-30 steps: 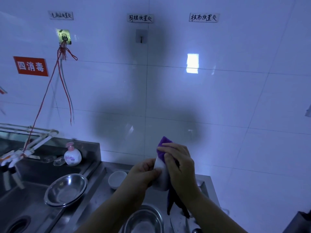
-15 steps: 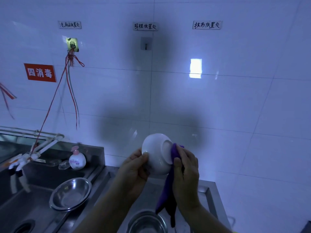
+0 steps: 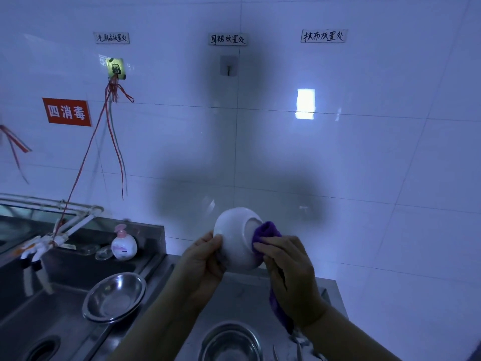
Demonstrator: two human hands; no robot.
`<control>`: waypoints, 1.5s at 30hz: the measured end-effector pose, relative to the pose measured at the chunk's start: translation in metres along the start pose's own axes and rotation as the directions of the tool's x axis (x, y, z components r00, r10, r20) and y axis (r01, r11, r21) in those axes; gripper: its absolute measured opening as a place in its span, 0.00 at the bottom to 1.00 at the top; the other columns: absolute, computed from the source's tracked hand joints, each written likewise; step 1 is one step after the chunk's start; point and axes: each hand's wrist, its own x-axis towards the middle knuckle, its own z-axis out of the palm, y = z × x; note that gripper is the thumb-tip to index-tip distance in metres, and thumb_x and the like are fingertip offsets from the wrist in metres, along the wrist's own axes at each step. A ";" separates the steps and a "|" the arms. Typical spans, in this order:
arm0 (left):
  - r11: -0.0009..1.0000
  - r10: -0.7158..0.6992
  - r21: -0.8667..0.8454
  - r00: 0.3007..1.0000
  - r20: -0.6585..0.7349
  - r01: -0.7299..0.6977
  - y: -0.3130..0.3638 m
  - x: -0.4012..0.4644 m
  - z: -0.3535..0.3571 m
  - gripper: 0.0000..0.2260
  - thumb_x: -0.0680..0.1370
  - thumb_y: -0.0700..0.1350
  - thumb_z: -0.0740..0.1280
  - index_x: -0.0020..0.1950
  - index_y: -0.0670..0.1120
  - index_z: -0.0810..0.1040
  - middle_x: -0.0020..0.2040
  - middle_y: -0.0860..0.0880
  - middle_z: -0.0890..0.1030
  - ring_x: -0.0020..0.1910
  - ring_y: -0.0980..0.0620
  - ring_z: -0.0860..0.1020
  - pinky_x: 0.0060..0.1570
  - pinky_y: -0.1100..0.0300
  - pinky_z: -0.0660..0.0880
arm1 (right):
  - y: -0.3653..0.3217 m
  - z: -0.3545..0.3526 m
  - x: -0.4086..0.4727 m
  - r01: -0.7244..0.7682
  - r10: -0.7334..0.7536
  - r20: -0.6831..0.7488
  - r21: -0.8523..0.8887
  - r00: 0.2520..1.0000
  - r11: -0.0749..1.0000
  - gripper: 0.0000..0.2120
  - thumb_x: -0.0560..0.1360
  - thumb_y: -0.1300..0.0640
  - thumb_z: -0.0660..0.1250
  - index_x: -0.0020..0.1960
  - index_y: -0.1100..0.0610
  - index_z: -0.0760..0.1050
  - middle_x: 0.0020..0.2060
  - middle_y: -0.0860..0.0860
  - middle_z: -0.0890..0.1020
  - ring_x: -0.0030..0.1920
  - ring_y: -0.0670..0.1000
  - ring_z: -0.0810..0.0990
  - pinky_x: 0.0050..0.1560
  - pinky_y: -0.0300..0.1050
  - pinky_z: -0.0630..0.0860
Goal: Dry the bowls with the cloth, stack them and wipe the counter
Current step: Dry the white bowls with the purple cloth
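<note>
White bowl (image 3: 238, 238) gripped by left hand (image 3: 201, 267), right hand (image 3: 289, 272) pinching purple cloth (image 3: 265, 231) against it

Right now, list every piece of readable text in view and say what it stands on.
"四消毒": white characters on the red sign on the wall tiles.
"围裙放置处": handwritten middle label, above a hook.
"抹布放置处": handwritten right label.
Left label: ends "放置处"; first characters unclear.
Soap bottle: print too small to read.
</note>
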 end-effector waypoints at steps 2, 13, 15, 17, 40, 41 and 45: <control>1.000 -0.017 0.019 1.000 0.007 0.017 -0.003 -0.002 0.001 0.17 0.71 0.42 0.62 0.58 0.38 0.76 0.48 0.40 0.84 0.44 0.45 0.83 0.39 0.54 0.81 | 0.007 -0.004 0.003 -0.012 0.013 0.003 -0.048 1.000 0.999 0.10 0.76 0.59 0.63 0.56 0.56 0.76 0.48 0.55 0.82 0.49 0.53 0.78 0.47 0.50 0.79; 0.998 -0.055 0.016 0.995 -0.087 0.057 -0.007 -0.008 -0.003 0.11 0.76 0.38 0.59 0.55 0.37 0.76 0.45 0.39 0.84 0.42 0.45 0.83 0.41 0.55 0.81 | -0.031 0.002 0.003 -0.126 0.122 0.048 0.085 0.991 0.988 0.11 0.76 0.59 0.62 0.51 0.61 0.81 0.47 0.52 0.82 0.49 0.49 0.77 0.51 0.39 0.74; 0.998 -0.064 0.006 0.989 -0.131 0.065 -0.008 -0.010 -0.006 0.11 0.78 0.38 0.57 0.56 0.38 0.76 0.45 0.39 0.84 0.44 0.44 0.81 0.42 0.54 0.80 | -0.029 0.000 0.001 -0.120 0.115 0.060 0.096 0.992 0.988 0.11 0.76 0.59 0.62 0.50 0.62 0.81 0.47 0.52 0.82 0.48 0.50 0.78 0.50 0.39 0.75; 0.997 -0.078 0.017 0.987 -0.140 0.081 -0.013 -0.013 -0.006 0.11 0.77 0.38 0.59 0.55 0.38 0.77 0.47 0.38 0.83 0.45 0.43 0.81 0.42 0.53 0.80 | -0.027 0.001 0.004 -0.152 0.151 0.019 0.070 0.988 0.986 0.11 0.76 0.59 0.61 0.51 0.62 0.80 0.47 0.53 0.82 0.48 0.50 0.78 0.50 0.40 0.75; 0.948 -0.212 -0.265 0.972 -0.102 0.179 -0.025 -0.023 0.026 0.16 0.72 0.43 0.62 0.58 0.39 0.76 0.48 0.37 0.83 0.42 0.44 0.83 0.45 0.51 0.80 | -0.030 0.024 0.003 0.062 -0.068 -0.034 -0.170 0.997 0.983 0.10 0.79 0.54 0.59 0.57 0.55 0.74 0.52 0.52 0.82 0.55 0.49 0.75 0.53 0.47 0.73; 0.940 -0.227 -0.283 0.969 -0.095 0.193 -0.026 -0.023 0.028 0.15 0.73 0.43 0.62 0.56 0.38 0.77 0.49 0.37 0.83 0.42 0.43 0.83 0.47 0.50 0.79 | -0.030 0.025 0.000 0.113 -0.118 -0.015 -0.204 0.993 0.972 0.09 0.79 0.53 0.59 0.58 0.54 0.73 0.53 0.51 0.82 0.56 0.49 0.75 0.55 0.46 0.71; 0.862 -0.329 -0.412 0.944 -0.011 0.295 -0.022 -0.026 0.032 0.19 0.71 0.46 0.63 0.50 0.31 0.80 0.50 0.34 0.81 0.49 0.41 0.79 0.56 0.54 0.74 | -0.017 0.024 -0.022 0.246 -0.250 0.021 -0.275 0.968 0.930 0.12 0.78 0.52 0.64 0.60 0.50 0.73 0.61 0.46 0.75 0.61 0.49 0.72 0.59 0.47 0.67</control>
